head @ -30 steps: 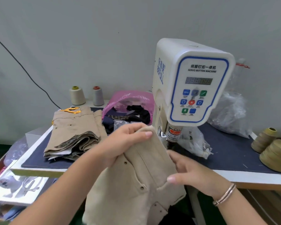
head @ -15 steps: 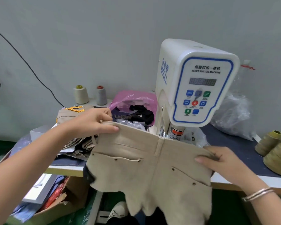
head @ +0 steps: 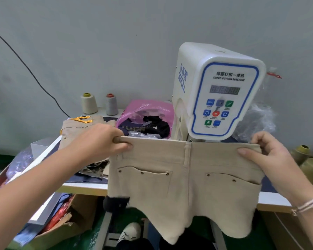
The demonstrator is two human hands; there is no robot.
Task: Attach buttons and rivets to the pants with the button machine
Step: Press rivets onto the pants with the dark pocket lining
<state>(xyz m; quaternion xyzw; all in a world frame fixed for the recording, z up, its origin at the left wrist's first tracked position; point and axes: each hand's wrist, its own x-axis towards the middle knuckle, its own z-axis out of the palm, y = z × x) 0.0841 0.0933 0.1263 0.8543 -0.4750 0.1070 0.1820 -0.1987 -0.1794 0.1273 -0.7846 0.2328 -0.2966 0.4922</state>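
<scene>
Unfolded now: beige corduroy pants [head: 184, 181] stretched flat; left hand [head: 99, 139], right hand [head: 267, 156] fingers pinching waistband ends.

Pants [head: 184, 179] before button machine [head: 219, 91]

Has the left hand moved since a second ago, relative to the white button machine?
Yes. The left hand has swung leftward away from the white button machine, pulling the beige corduroy pants out flat by the waistband, toward the stack of folded beige pants.
</scene>
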